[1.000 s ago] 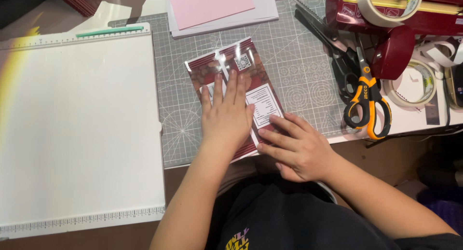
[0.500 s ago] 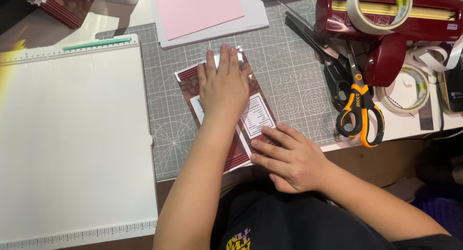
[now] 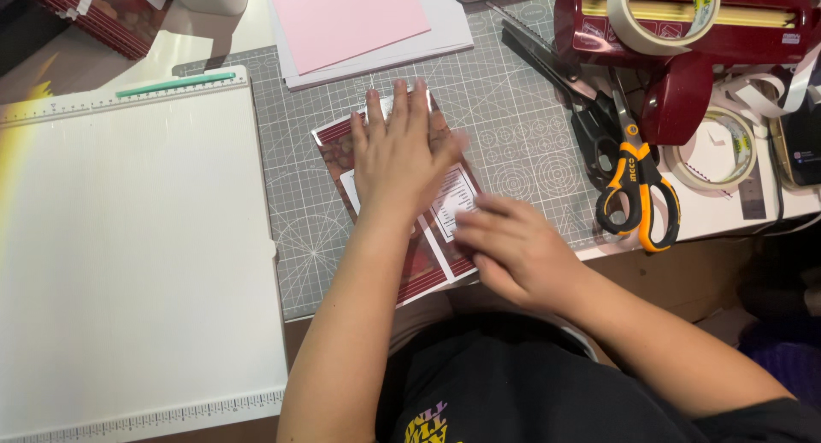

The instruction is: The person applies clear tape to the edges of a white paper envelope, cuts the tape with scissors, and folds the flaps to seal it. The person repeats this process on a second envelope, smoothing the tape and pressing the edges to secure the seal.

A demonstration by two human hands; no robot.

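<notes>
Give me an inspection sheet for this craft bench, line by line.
Surface: grey gridded cutting mat on a pale desk.
Job's things: dark red printed packet flat on the mat.
Clutter: white scoring board, pink paper, orange-handled scissors, tape roll, red tape dispenser.
Grippers: left hand pressed flat on the packet; right hand at its lower right edge.
Cables: nothing seen.
Surroundings: person's black shirt below.
</notes>
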